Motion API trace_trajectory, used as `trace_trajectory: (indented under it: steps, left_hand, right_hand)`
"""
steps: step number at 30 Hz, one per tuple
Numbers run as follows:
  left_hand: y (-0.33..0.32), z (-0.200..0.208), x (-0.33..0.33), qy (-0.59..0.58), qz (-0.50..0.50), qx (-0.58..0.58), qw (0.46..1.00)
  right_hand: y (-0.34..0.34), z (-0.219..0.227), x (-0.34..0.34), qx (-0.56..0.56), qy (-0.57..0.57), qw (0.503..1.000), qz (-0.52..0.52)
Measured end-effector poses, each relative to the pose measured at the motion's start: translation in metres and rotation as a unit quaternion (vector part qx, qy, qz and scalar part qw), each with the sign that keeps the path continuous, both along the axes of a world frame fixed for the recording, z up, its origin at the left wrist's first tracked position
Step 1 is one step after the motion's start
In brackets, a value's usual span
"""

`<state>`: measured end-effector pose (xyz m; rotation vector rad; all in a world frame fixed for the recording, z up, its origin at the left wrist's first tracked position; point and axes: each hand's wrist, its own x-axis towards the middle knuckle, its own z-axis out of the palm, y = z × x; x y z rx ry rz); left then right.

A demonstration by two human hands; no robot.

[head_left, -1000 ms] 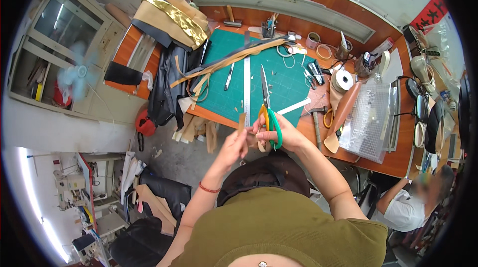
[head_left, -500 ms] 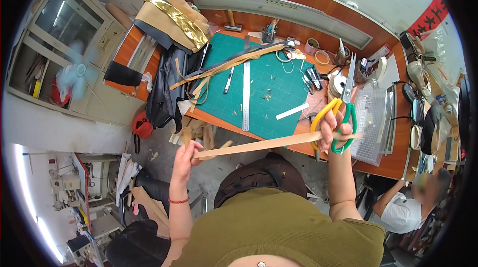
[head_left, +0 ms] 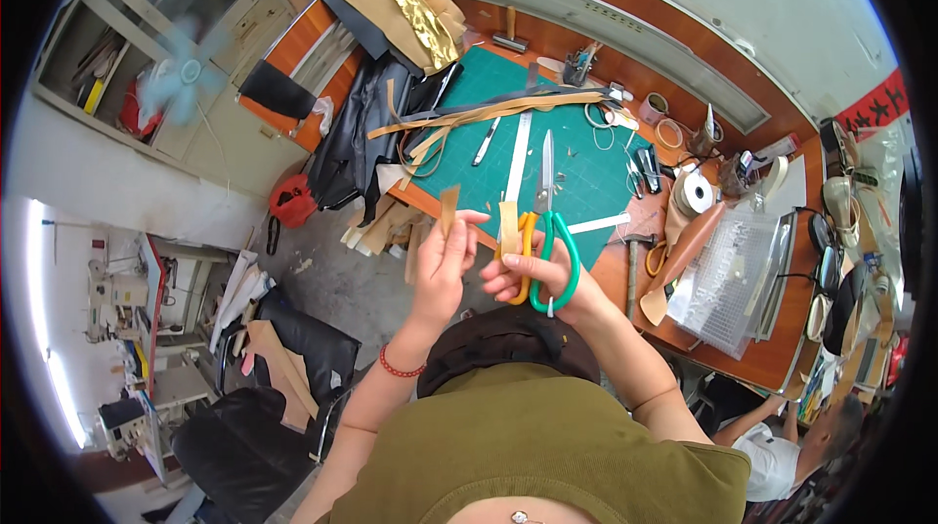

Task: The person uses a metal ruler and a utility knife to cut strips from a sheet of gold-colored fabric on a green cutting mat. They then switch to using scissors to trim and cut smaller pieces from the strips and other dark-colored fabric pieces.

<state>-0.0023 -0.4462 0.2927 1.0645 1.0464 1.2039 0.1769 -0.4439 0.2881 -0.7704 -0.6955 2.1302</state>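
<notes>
My left hand (head_left: 445,268) is closed, pinching a tan leather-like strip (head_left: 449,207) whose short end stands up above the fingers. Close beside it, my right hand (head_left: 549,275) holds scissors (head_left: 546,177) with one yellow and one green handle, blades pointing away from me. A tan strip end (head_left: 509,221) also rises from the right hand's fingers, next to the yellow handle. Whether both ends belong to one piece I cannot tell. Beyond the hands, more tan and black strips (head_left: 489,114) lie across a green cutting mat (head_left: 479,75).
A metal ruler (head_left: 519,158) and a pen-like cutter (head_left: 486,141) lie on the mat. To the right are a white spool (head_left: 694,192), a hammer (head_left: 633,270) and a clear grid sheet (head_left: 723,275). Black material (head_left: 357,148) hangs at the left. Another person (head_left: 777,456) is at the lower right.
My hands have come together from wide apart, where the strip was stretched between them. The scissors moved left with my right hand. The whole view has shifted and tilted.
</notes>
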Motion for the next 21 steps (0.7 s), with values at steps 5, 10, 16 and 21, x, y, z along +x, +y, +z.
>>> trace_trajectory:
  steps: [5, 10, 16, 21]
  left_hand:
    - [-0.01, -0.008, 0.008, -0.044, -0.068, -0.022, 0.996]
    - [-0.018, -0.026, 0.011, -0.095, -0.034, 0.037, 0.994]
    - [-0.017, -0.01, 0.018, -0.012, 0.003, 0.04, 0.999]
    - [-0.016, -0.001, 0.006, 0.098, -0.069, 0.081, 0.989]
  right_hand:
    - [-0.011, -0.002, -0.006, 0.06, -0.098, 0.993, -0.033]
    - [-0.019, 0.0, -0.008, 0.025, -0.06, 0.996, -0.059]
    - [-0.02, 0.0, -0.007, 0.151, -0.192, 0.967, -0.071]
    - [-0.001, 0.013, 0.004, 0.31, -0.325, 0.876, -0.175]
